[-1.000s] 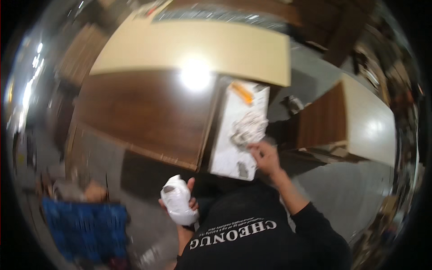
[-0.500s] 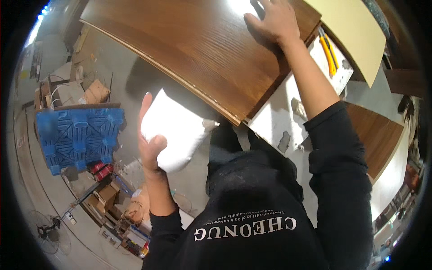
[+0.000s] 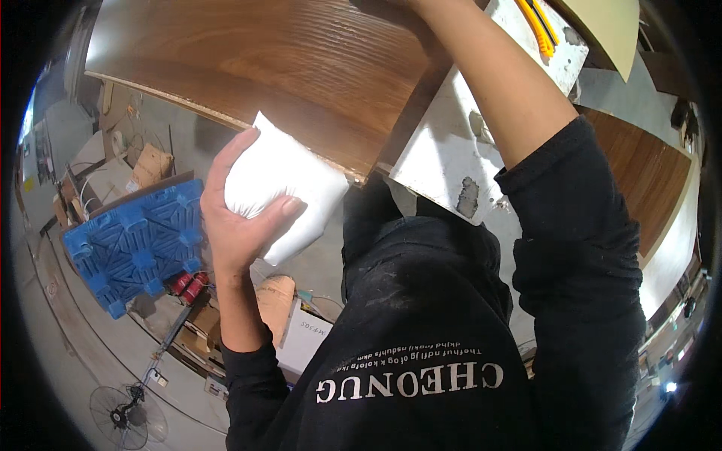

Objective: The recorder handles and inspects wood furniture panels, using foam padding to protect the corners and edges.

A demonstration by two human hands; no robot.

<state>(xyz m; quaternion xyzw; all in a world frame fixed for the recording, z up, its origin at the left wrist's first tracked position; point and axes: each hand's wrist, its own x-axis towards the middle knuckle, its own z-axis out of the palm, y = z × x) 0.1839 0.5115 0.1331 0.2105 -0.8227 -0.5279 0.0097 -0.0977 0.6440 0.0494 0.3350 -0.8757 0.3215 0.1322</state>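
My left hand (image 3: 239,225) grips a plump white pouch (image 3: 282,184), thumb across its front and fingers around its left side. The pouch is wrinkled by the thumb, and its lower right corner is close to the edge of a brown wood-grain board (image 3: 278,60). My right arm reaches over the board's right end. Only a sliver of my right hand (image 3: 402,2) shows at the top edge of the picture, over the board; its fingers are cut off from view.
A white, stained surface (image 3: 444,143) adjoins the board on the right, with a yellow utility knife (image 3: 543,34) on it. Another brown panel (image 3: 635,169) stands further right. On the left are a blue plastic pallet (image 3: 139,248) and a fan (image 3: 120,416).
My left hand has brought the white pouch up against the board's near edge. My right hand has gone further up, mostly out of the picture. The whole view has shifted.
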